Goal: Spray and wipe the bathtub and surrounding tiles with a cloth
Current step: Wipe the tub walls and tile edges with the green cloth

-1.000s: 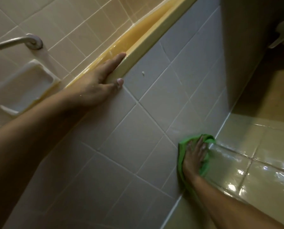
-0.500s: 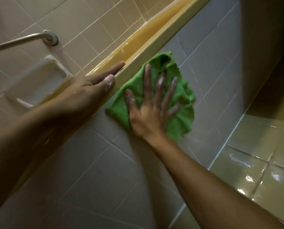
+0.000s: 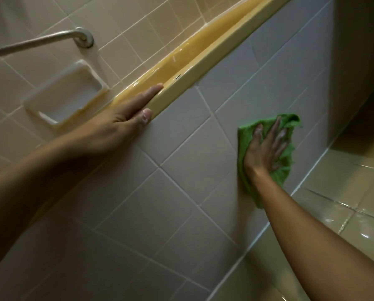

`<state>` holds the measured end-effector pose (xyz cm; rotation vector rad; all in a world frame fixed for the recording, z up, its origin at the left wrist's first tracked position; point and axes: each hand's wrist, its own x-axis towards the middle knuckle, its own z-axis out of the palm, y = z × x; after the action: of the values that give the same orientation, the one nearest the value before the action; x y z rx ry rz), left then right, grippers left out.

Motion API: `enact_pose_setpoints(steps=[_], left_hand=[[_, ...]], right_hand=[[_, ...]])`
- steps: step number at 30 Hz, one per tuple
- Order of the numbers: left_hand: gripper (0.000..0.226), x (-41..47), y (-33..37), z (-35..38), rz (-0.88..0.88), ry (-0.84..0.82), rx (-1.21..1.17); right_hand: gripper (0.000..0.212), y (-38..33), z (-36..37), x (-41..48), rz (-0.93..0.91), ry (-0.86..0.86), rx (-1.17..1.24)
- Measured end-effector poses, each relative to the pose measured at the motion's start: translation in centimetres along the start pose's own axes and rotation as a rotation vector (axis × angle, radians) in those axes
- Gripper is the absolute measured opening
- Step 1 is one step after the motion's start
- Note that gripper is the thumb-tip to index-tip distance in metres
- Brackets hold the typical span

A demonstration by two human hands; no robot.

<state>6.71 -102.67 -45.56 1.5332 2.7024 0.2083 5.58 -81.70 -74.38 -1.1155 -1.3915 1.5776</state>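
Green cloth (image 3: 286, 168), yellow bathtub rim (image 3: 214, 55), grey tiles (image 3: 181, 153) with white grout.

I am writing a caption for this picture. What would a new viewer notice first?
First comes the bright green cloth, which the right hand presses flat against the grey tiles on the tub's side, right of centre. Next is the yellow bathtub rim running diagonally, with the left hand resting on it.

place: home bathroom | cues: yellow bathtub rim (image 3: 205, 61), wall tiles (image 3: 155, 22), soap dish (image 3: 66, 92), grab bar (image 3: 40, 41)
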Motion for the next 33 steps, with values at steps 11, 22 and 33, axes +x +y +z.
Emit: enact_pose_setpoints(steps=[11,22,33], left_hand=[[0.054,1.0,-2.4,-0.4,0.011,-0.025,0.003],[0.054,-1.1,-3.2,-0.5,0.051,0.004,0.003],[0.059,-6.1,-3.7,-0.2,0.133,0.096,0.240]], right_hand=[[0.068,19.5,2.8,-13.2,0.127,-0.068,0.037],[0.073,4.6,4.6,-24.9,-0.576,-0.137,-0.124],[0.070,-10.3,2.8,-12.2,-0.537,-0.056,-0.075]])
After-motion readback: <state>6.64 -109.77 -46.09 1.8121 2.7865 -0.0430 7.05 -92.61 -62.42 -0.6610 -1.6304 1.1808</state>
